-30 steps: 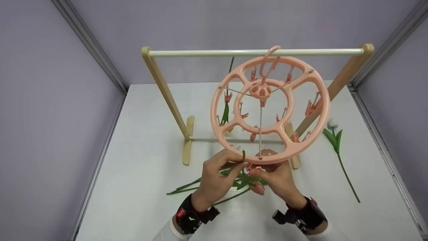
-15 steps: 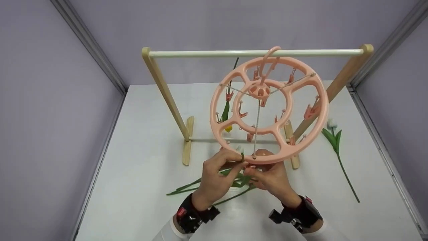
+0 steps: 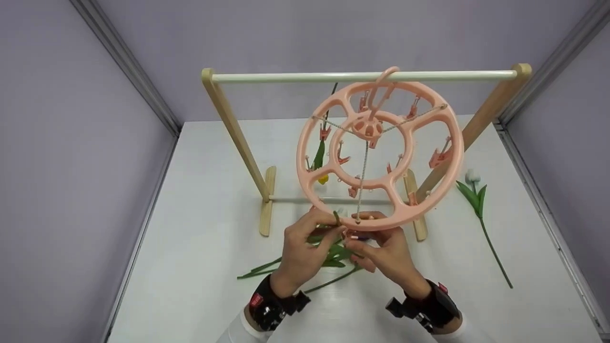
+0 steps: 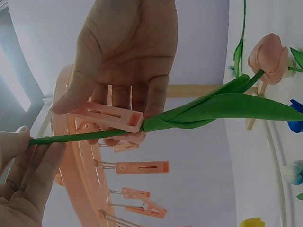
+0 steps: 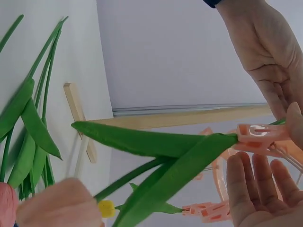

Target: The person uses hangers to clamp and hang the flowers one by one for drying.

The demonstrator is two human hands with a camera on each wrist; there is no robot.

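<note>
A round clip hanger (image 3: 379, 152) hangs from the rail of a rack (image 3: 362, 75) standing on the tabletop (image 3: 200, 190). A lone tulip (image 3: 481, 209) lies right of it, loose stems (image 3: 267, 267) in front.

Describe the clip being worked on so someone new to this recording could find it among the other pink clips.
Start at the wooden rack's white bar, where the round pink hanger hooks on. Follow its ring to the near edge, where both hands meet. The clip there is the only one pinched by the right hand with a green tulip stem in its mouth; the others dangle free.
</note>
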